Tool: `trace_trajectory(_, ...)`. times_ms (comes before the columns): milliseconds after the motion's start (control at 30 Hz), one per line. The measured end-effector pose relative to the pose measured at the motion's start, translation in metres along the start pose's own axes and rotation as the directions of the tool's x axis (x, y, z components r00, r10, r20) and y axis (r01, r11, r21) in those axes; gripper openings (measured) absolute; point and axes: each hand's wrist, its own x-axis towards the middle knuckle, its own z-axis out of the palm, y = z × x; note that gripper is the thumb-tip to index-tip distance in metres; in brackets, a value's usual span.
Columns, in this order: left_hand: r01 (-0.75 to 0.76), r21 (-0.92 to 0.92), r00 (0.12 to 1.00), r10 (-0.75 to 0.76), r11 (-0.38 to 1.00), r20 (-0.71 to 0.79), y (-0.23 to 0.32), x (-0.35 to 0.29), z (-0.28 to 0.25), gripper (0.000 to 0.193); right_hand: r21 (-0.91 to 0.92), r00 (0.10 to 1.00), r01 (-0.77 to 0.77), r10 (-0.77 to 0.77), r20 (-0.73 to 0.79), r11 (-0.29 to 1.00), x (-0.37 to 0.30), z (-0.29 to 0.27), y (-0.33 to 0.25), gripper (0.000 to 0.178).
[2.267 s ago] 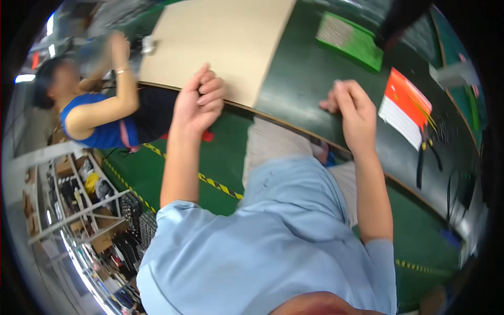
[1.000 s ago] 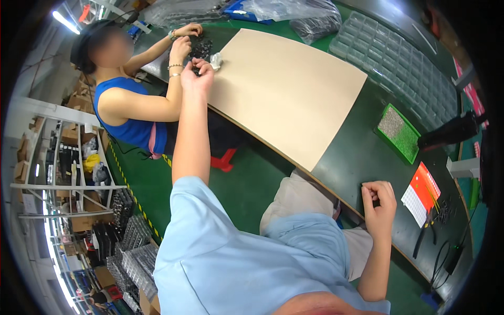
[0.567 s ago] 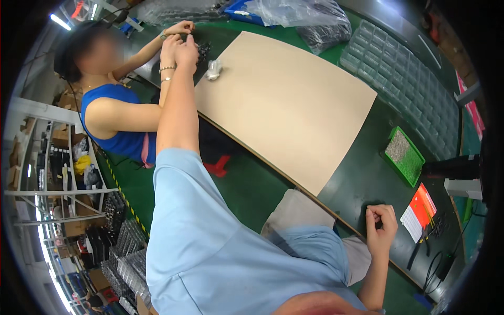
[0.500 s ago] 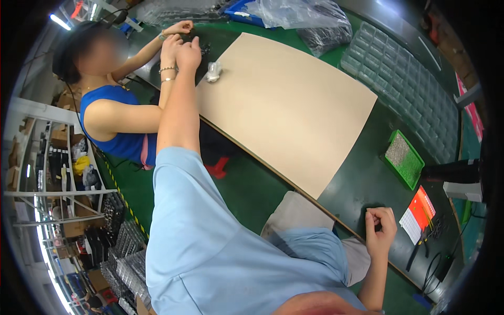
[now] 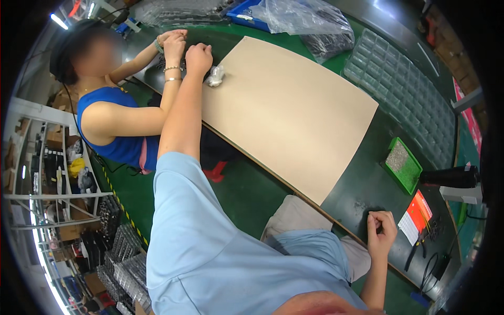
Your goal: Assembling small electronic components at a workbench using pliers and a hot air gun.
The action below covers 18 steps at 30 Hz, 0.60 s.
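My left hand [image 5: 199, 59], on an outstretched arm, is over the far left of the dark table, beside the co-worker's hands [image 5: 174, 46]. Its fingers are curled closed, and anything inside them is hidden. Just right of that wrist, a small crumpled white bundle [image 5: 215, 76] lies at the corner of a large beige sheet [image 5: 289, 110]. My right hand [image 5: 382, 231] rests near the table's front edge at the right, fingers bent in and pressed together. What it holds, if anything, cannot be made out. Small dark specks [image 5: 360, 206] lie on the table beside it.
At the right stand a green tray [image 5: 403, 166] of small pieces, a red and white card [image 5: 416, 211], pliers [image 5: 416, 249] and a black cylinder [image 5: 450, 176]. A clear compartment tray [image 5: 401, 94] runs along the back, beside a blue bin [image 5: 247, 20] under plastic bags. A co-worker [image 5: 121, 115] sits at left.
My left hand has moved a little right, away from the co-worker's hands. The co-worker's hands have shifted slightly left. My right hand keeps its place and shape.
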Motion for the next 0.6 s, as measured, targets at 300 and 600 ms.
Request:
trace_trajectory(300, 0.286, -0.185, 0.955, -0.264, 0.940, 0.134, 0.053, -0.011, -0.029, 0.038, 0.019, 1.000, -0.015, 0.016, -0.023, 1.000, 0.003, 0.003, -0.002, 0.005)
trace_trajectory(600, -0.428, -0.538, 0.851, 0.524, 0.726, 0.030, 0.216, -0.120, -0.053, 0.046, -0.014, 0.998, 0.013, -0.014, -0.061, 1.000, 0.003, 0.000, -0.011, 0.003)
